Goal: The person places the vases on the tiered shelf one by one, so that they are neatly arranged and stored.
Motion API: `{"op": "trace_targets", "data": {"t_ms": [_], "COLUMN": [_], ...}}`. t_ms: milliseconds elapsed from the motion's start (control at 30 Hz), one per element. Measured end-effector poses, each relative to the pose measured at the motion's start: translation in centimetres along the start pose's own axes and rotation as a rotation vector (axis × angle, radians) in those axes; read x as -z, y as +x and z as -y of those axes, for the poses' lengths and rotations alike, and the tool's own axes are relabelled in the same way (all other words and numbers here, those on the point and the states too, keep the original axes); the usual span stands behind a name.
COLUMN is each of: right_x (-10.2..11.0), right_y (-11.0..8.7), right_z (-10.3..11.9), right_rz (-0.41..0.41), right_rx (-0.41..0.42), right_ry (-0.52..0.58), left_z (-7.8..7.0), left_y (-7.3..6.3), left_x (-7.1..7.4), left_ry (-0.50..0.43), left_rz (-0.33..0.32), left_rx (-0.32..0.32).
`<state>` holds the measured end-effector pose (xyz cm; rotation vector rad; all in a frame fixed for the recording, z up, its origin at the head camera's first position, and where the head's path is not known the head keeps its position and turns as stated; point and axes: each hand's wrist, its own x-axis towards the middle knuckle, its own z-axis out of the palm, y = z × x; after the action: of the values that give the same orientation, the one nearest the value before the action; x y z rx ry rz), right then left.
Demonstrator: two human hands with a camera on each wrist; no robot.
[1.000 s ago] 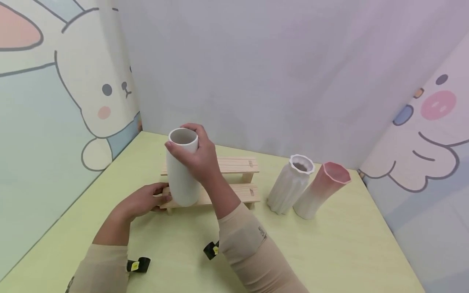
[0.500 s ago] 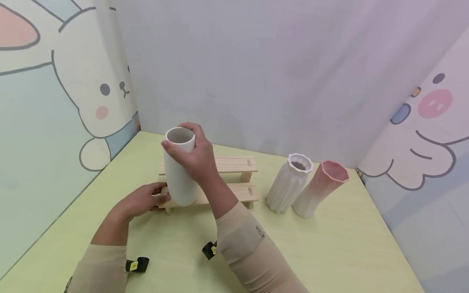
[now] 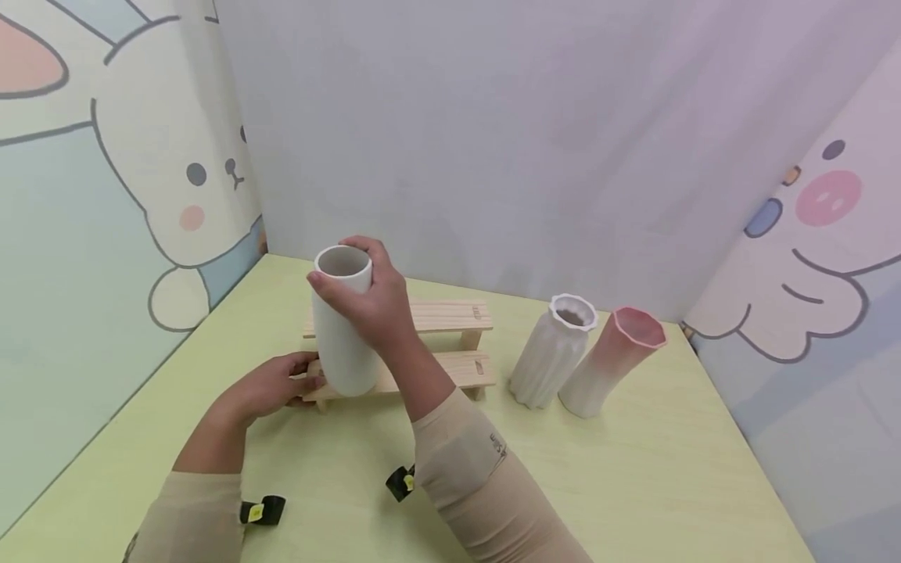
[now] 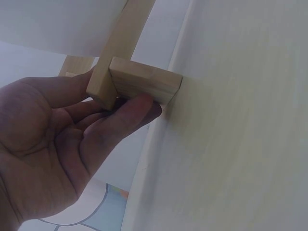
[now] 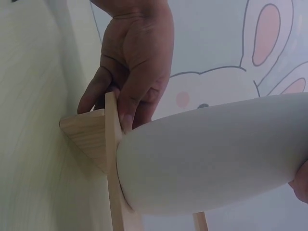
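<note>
A tall smooth white vase [image 3: 343, 336] stands upright on the lower step of a two-tier wooden stand [image 3: 439, 371], near its left end. My right hand [image 3: 380, 305] grips the vase just below the rim, thumb in front and fingers behind. In the right wrist view the base of the vase [image 5: 216, 156] meets the plank. My left hand [image 3: 274, 383] holds the left end of the lower step. Seen from the left wrist, its fingers pinch the plank and the leg [image 4: 144, 79] under it.
Right of the stand are a white ribbed vase [image 3: 552, 356] and a pink-to-white vase [image 3: 612, 363], both on the pale yellow table [image 3: 633, 485]. Wall panels with cartoon animals and a grey curtain [image 3: 457, 141] enclose the table.
The whole scene has shifted slightly left in the head view. Both hands keep their holds, and the vase stays at the same spot on the stand.
</note>
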<state>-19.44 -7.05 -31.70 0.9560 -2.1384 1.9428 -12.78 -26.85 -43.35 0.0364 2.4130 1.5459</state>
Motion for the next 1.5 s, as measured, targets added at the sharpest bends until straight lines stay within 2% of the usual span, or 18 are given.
{"op": "trace_targets", "data": {"t_ms": [533, 633, 767, 900, 1000, 1133, 1300, 1400, 1500], "right_x": [0.0, 0.2, 1.4, 4.3, 7.7, 12.4, 17.9, 20.3, 22.1], "right_y": [-0.6, -0.9, -1.6, -2.6, -3.7, -5.7, -8.1, -9.3, -10.4], "right_z": [-0.8, -1.2, -1.0, 0.4, 1.4, 2.2, 2.4, 2.2, 2.1], "right_rz": [0.013, 0.042, 0.046, 0.013, -0.025, -0.113, -0.229, -0.280, -0.353], "right_rx": [0.021, 0.095, 0.261, 0.388, 0.484, 0.591, 0.622, 0.626, 0.622], "right_ry": [-0.009, -0.017, -0.094, -0.192, -0.217, -0.224, -0.267, -0.233, -0.298], "left_z": [0.2, 0.4, 0.4, 0.3, 0.1, 0.0, 0.0, 0.1, 0.3], "left_y": [-0.4, -0.7, -0.9, -0.7, -0.4, -0.5, -0.4, -0.4, -0.4], "left_x": [-0.1, -0.1, -0.1, -0.1, -0.2, -0.3, -0.4, -0.3, 0.0], "left_ry": [-0.012, -0.008, 0.000, -0.005, -0.005, 0.008, 0.024, 0.033, 0.036], "left_rz": [0.006, 0.004, -0.001, -0.002, 0.003, 0.004, -0.005, -0.008, -0.009], "left_rx": [-0.016, -0.014, -0.023, -0.021, -0.013, -0.006, 0.003, 0.017, 0.025]}}
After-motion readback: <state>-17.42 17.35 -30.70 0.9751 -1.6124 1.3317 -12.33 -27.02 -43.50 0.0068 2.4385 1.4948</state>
